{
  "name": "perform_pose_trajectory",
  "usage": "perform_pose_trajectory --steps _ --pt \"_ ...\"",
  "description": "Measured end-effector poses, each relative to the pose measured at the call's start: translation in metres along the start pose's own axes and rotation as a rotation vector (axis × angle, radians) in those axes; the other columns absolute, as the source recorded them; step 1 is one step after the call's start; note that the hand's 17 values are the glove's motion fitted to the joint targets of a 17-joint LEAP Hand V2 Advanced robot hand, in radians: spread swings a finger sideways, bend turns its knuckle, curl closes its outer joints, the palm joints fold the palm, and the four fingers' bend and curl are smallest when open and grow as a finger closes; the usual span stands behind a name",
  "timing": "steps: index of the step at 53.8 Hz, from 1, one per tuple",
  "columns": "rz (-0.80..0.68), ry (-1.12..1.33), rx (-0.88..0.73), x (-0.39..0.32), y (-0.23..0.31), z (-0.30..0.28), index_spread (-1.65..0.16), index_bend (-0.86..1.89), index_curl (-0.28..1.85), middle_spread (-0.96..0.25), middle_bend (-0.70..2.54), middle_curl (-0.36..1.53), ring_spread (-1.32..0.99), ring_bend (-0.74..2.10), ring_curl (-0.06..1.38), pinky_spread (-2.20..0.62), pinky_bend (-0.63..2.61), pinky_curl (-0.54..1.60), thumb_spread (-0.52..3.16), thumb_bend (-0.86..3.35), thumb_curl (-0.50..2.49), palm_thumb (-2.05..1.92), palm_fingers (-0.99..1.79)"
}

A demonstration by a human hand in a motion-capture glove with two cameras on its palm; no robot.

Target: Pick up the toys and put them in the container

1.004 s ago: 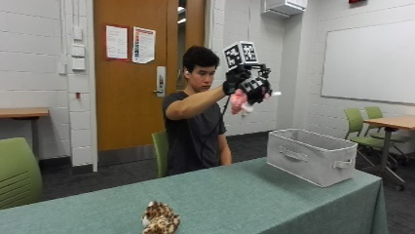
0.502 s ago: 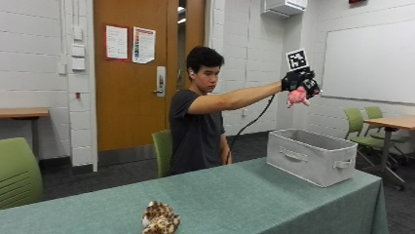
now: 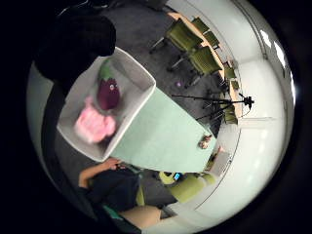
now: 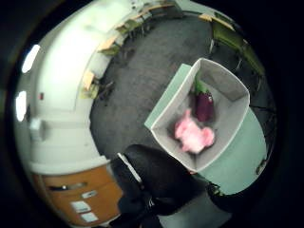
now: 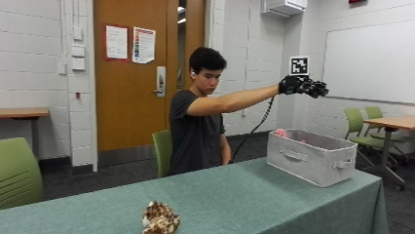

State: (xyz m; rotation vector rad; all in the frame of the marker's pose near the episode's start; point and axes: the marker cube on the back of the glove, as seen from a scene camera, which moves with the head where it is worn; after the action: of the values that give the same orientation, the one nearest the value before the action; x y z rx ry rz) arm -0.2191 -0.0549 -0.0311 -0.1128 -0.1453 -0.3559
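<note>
Drop step for the pink toy [image 5: 281, 132] looks done: lying in the grey container [image 5: 311, 156] next to a purple eggplant toy [image 4: 204, 106], only its top poking above the rim from the outside view. Right hand [image 5: 303, 87] high above the container, arm stretched out, fingers spread and holding nothing.

Judged next: one toy left, the brown spotted plush [image 5: 160, 219] at the near end of the green table [image 5: 259, 195], well apart from the container. Calls for pulling the arm back, reaching down and across the table, then closing fingers round the plush.

Hard to make out:
- Pink toy blurred in both palm views; no telling what kind of toy.
- Spotted plush cut off by the frame edge outside, just a speck on the table in the little-finger view [image 3: 204, 142].
- Container floor partly hidden by the toys; no telling if anything else sits in there.
- Bare hand out of sight behind the table.
</note>
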Motion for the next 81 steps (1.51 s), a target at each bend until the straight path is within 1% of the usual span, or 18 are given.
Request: perform_pose_trajectory --steps 2,9,10,12,15,19,23,25,29,30,32,35,41,51,62,67,75,81 --pt "0.012 -0.019 0.016 0.006 0.004 -0.006 -0.28 -0.01 0.46 -0.06 0.49 0.49 -0.10 0.73 0.36 -0.09 1.24 0.45 0.92 -0.15 0.58 -0.19 -0.23" --pt "-0.076 0.031 0.059 0.042 0.027 -0.026 -0.27 0.05 0.37 -0.03 0.44 0.47 -0.05 0.69 0.34 -0.05 1.22 0.43 0.92 -0.14 0.46 -0.19 -0.19" --pt "-0.049 0.046 0.061 0.047 0.029 -0.029 -0.27 0.03 0.35 -0.03 0.44 0.47 -0.05 0.69 0.34 -0.05 1.22 0.42 0.92 -0.14 0.44 -0.18 -0.19" --pt "0.019 0.069 0.070 0.057 0.033 -0.037 -0.27 0.07 0.34 -0.03 0.43 0.46 -0.03 0.68 0.33 -0.04 1.21 0.42 0.93 -0.14 0.41 -0.19 -0.16" --pt "0.012 0.081 0.084 0.070 0.045 -0.051 -0.27 0.08 0.32 -0.02 0.41 0.46 -0.03 0.66 0.32 -0.03 1.20 0.41 0.93 -0.14 0.38 -0.19 -0.15" --pt "0.099 0.136 0.078 0.097 0.057 -0.064 -0.28 0.09 0.30 -0.02 0.40 0.45 -0.02 0.65 0.32 -0.03 1.18 0.40 0.94 -0.13 0.33 -0.18 -0.12" --pt "0.140 0.141 0.056 0.137 0.079 -0.078 -0.28 0.11 0.29 -0.03 0.39 0.44 -0.02 0.65 0.31 -0.03 1.16 0.38 0.94 -0.13 0.29 -0.18 -0.09" --pt "0.140 0.122 0.057 0.155 0.090 -0.085 -0.28 0.11 0.28 -0.03 0.39 0.44 -0.02 0.65 0.31 -0.03 1.15 0.38 0.94 -0.13 0.28 -0.18 -0.08" --pt "0.073 0.043 0.064 0.183 0.113 -0.093 -0.28 0.11 0.27 -0.04 0.38 0.44 -0.02 0.64 0.31 -0.03 1.13 0.37 0.94 -0.13 0.25 -0.17 -0.08" --pt "0.104 0.053 0.066 0.194 0.116 -0.094 -0.28 0.12 0.27 -0.04 0.38 0.44 -0.01 0.64 0.31 -0.03 1.13 0.37 0.94 -0.13 0.24 -0.18 -0.07" --pt "0.212 0.100 0.072 0.219 0.121 -0.092 -0.29 0.12 0.27 -0.04 0.38 0.44 -0.02 0.64 0.31 -0.03 1.12 0.36 0.94 -0.12 0.23 -0.17 -0.07" --pt "0.299 0.130 0.085 0.256 0.136 -0.088 -0.29 0.12 0.26 -0.04 0.38 0.44 -0.02 0.63 0.30 -0.03 1.11 0.36 0.94 -0.12 0.21 -0.17 -0.07" --pt "0.382 0.148 0.118 0.314 0.171 -0.079 -0.29 0.12 0.26 -0.04 0.39 0.44 -0.03 0.62 0.30 -0.03 1.08 0.35 0.93 -0.12 0.19 -0.17 -0.06" --pt "0.528 0.150 0.112 0.398 0.224 -0.054 -0.30 0.14 0.26 -0.06 0.39 0.43 -0.04 0.59 0.29 -0.03 1.04 0.33 0.93 -0.12 0.16 -0.17 -0.04" --pt "0.581 0.192 0.121 0.468 0.260 -0.004 -0.30 0.15 0.27 -0.08 0.42 0.44 -0.07 0.57 0.28 -0.03 1.00 0.32 0.92 -0.12 0.14 -0.17 0.00" --pt "0.662 0.218 0.128 0.509 0.272 0.030 -0.31 0.16 0.27 -0.08 0.43 0.44 -0.08 0.57 0.27 -0.03 0.98 0.32 0.91 -0.12 0.13 -0.17 0.00" --pt "0.723 0.183 0.036 0.568 0.293 0.071 -0.31 0.16 0.28 -0.09 0.43 0.44 -0.10 0.57 0.27 -0.03 0.98 0.32 0.90 -0.12 0.13 -0.17 0.00" --pt "0.752 0.194 0.030 0.607 0.301 0.092 -0.31 0.16 0.29 -0.09 0.42 0.43 -0.10 0.55 0.27 -0.03 0.98 0.33 0.89 -0.12 0.13 -0.17 -0.01"
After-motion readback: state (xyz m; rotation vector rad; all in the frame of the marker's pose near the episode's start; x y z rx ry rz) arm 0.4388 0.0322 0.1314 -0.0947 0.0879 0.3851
